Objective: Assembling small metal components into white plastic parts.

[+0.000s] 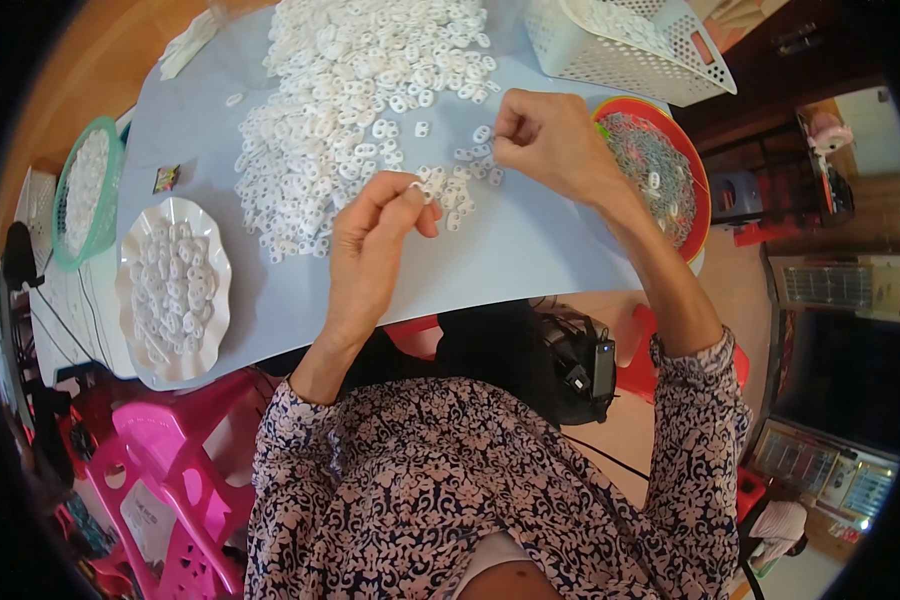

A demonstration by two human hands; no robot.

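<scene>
My left hand [370,245] is closed in a pinch over the table, with a small white plastic piece [417,186] showing at its fingertips. To its right, my right hand [555,140] is raised with thumb and fingers pressed together; whatever they hold is too small or hidden to make out. Between and just beyond the hands lies a loose cluster of white two-holed pieces [457,200]. A large heap of the same pieces [360,90] spreads across the far middle of the table. Beside my right wrist, a red bowl [703,185] holds many small grey metal parts [635,150].
A wavy-rimmed white plate [220,300] of white pieces stands at the table's left. Further left is a green basket [110,215] of white items. A perforated white basket [610,72] stands far right. A pink plastic chair [170,440] is at lower left, beside the table edge.
</scene>
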